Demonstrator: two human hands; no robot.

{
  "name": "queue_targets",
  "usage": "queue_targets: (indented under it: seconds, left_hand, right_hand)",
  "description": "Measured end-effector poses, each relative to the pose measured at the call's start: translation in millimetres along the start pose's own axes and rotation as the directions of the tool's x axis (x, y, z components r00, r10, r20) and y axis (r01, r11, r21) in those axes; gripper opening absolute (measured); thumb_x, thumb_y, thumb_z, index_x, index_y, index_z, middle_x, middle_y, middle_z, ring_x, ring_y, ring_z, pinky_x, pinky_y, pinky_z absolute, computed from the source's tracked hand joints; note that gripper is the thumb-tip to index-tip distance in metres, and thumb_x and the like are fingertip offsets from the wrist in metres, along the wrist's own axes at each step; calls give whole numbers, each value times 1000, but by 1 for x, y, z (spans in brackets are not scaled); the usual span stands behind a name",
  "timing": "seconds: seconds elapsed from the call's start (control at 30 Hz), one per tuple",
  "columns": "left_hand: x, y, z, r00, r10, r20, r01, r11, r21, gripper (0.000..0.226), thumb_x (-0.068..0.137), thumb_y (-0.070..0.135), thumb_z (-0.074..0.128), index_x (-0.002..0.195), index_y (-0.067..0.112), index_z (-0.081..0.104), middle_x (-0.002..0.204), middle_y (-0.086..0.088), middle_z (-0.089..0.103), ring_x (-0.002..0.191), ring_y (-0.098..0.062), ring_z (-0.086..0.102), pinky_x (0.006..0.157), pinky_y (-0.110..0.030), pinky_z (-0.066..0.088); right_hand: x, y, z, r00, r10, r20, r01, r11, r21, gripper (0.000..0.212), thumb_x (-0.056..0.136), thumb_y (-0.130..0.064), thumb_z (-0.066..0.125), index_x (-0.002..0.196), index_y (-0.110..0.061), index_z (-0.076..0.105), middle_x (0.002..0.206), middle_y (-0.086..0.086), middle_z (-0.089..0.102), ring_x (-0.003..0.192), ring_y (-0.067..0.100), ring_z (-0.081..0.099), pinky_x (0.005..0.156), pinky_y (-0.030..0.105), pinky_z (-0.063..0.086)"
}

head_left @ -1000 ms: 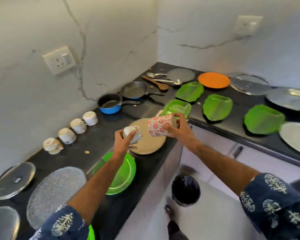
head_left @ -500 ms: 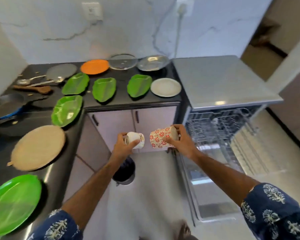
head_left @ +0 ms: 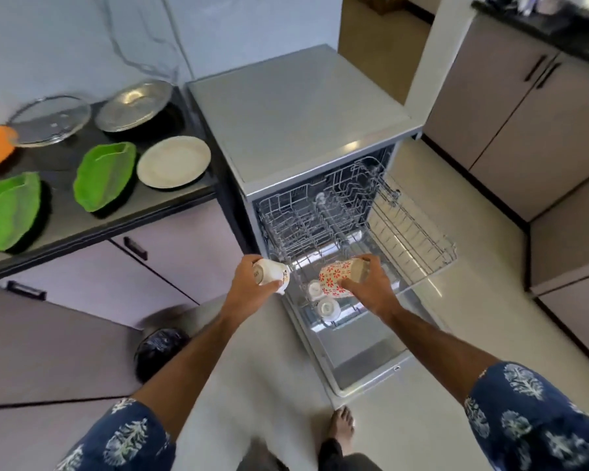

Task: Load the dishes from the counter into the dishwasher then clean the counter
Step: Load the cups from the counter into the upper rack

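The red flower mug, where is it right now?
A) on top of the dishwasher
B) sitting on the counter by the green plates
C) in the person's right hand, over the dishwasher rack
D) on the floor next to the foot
C: the right hand grips the red flower mug on its side above the pulled-out dishwasher rack, where two white cups already sit.

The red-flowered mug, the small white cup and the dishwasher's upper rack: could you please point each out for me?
red-flowered mug (head_left: 336,277): head view, on its patterned side wall.
small white cup (head_left: 273,272): head view, on its white side, between the fingers.
upper rack (head_left: 413,244): head view, on the wire grid of its right-hand section.
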State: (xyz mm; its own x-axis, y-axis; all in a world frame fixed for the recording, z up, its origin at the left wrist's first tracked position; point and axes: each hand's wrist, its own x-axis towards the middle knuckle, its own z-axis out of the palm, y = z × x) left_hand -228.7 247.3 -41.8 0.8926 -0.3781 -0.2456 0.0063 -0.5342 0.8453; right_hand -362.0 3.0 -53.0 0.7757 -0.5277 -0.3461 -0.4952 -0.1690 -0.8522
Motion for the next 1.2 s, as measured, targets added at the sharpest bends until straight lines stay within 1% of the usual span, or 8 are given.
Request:
queue_targets:
  seconds: [0.2,0.3,0.47,0.6,0.77,0.87,0.97,1.2]
  left_hand:
    - [62,4,22,998,2,69,-6,998,70,69,66,19,86,123,17,48,121,-7,51,107,-21,58,71,-20,50]
    - [96,1,28,993,-5,119,-7,995,103,76,60,29,83,126,19,47,124,-4,49,110,-20,55,77,-24,51]
    - [157,-8,45,964,72,254,-123,973,193,71,72,13,82,132,21,43,127,3,38,113,-15,48,88,-26,46]
    - [208,-16,59,898,157,412,-349,823,447,77,73,13,81,138,27,40,134,-2,39,117,-22,49,93,-39,51]
    - [258,-23,87,803,156,576,-556,545,628,80,72,7,80,137,30,39,135,-2,43,114,-23,51,75,-28,45]
    - [273,-33,104,741,148,655,-650,403,644,79,72,7,79,136,30,40,133,-1,47,112,-23,55,79,-30,44]
    - [277,-43,120,695,117,709,-692,375,617,75,72,3,79,134,25,43,131,-3,50,108,-22,56,86,-34,50]
    - [288,-51,132,651,13,759,-714,348,607,76,74,-3,77,135,23,40,139,-8,45,104,-24,59,70,-30,52]
  right_hand:
    - [64,13,22,1000,21,5,-20,990,-139,73,70,-26,83,126,-29,37,124,6,43,104,23,54,67,22,49]
    - [92,17,45,1000,11,18,-7,980,-201,72,72,-27,81,129,-20,37,124,8,43,106,24,51,77,34,51]
    - [139,26,85,999,-3,35,15,944,-329,79,72,-31,81,136,-20,37,128,8,45,108,26,53,83,39,52]
    - [165,40,110,997,11,71,23,888,-460,83,70,-32,82,139,-22,37,132,8,45,112,32,54,86,44,52]
    - [176,49,132,993,81,89,-9,784,-620,82,74,-31,77,142,-27,32,137,5,43,118,31,51,83,44,51]
    - [181,55,141,988,132,78,-48,748,-662,84,75,-33,76,144,-28,29,138,5,40,121,32,50,84,45,52]
    - [186,62,146,987,142,72,-61,758,-650,86,75,-34,78,145,-27,27,139,4,39,121,31,49,84,44,52]
    - [187,79,145,986,134,96,-77,889,-451,85,74,-41,82,145,-24,39,139,2,45,126,30,42,101,47,43]
